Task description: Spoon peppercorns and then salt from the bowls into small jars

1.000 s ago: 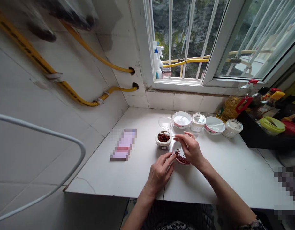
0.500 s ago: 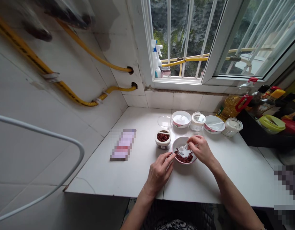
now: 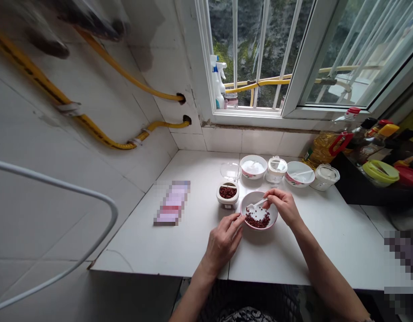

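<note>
Counter edge (image 3: 267,281) nearby, right hand (image 3: 283,207) pinches spoon (image 3: 259,203), open left hand (image 3: 224,238) seemingly touches bowl (image 3: 273,220).

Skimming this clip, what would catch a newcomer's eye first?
Probably the dark red bits in the white bowl near the counter's front edge, with the right hand holding a small white spoon over them. Next, the bright yellow pipe running along the tiled wall at left.
</note>
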Tool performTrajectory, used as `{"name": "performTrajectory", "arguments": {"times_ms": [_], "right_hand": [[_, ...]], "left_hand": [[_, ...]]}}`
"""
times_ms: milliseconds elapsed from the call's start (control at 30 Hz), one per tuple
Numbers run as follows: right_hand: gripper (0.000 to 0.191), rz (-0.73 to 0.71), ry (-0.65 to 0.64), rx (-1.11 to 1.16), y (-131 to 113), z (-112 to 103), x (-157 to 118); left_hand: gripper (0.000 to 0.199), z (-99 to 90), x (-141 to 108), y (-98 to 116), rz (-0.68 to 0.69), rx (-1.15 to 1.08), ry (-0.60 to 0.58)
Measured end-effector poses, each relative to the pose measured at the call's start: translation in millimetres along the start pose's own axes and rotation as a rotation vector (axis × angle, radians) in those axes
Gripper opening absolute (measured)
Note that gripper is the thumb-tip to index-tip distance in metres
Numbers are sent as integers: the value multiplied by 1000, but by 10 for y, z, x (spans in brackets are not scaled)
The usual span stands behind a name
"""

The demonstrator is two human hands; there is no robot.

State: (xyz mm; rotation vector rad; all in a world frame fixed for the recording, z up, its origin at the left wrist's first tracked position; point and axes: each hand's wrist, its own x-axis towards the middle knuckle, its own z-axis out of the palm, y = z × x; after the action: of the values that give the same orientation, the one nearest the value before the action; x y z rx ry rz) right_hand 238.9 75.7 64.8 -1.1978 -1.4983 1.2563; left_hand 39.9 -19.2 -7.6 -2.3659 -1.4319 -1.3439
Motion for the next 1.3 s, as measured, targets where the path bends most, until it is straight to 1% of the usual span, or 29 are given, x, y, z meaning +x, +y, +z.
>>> {"name": "performTrajectory", "arguments": {"times_ms": [300,533,700,833,933,1033,1133,1167,1233,1300], "right_hand": [[13,-3,50,-77,11,30,-16],[15,22,-10,17,-8,-27,11],[14,16,-12,13,9,-41,19],[14,23,-3,60,24,-39,27],[16,4,16,104,2,4,41],[21,-67,32,112,-54,113,52],[21,-202,62,27,-106,269,44],[19,-268,75,-33,-113,320,37],[15,-445,86,-197,-106,406,21],[16,-637,59,-368,-79,458,5]], "left_hand": [[35,-3,2,2,-4,4,4],[37,-8,-1,4,-10,4,-5],[37,-3,0,3,-1,7,-2],[36,5,-4,1,2,16,4],[35,8,-8,2,4,17,1],[34,10,-9,3,5,10,2],[35,13,-10,3,-2,9,-7],[36,14,-11,3,-6,8,-11],[37,14,-13,2,-13,4,-17],[38,11,-13,1,-15,-2,-13]]}}
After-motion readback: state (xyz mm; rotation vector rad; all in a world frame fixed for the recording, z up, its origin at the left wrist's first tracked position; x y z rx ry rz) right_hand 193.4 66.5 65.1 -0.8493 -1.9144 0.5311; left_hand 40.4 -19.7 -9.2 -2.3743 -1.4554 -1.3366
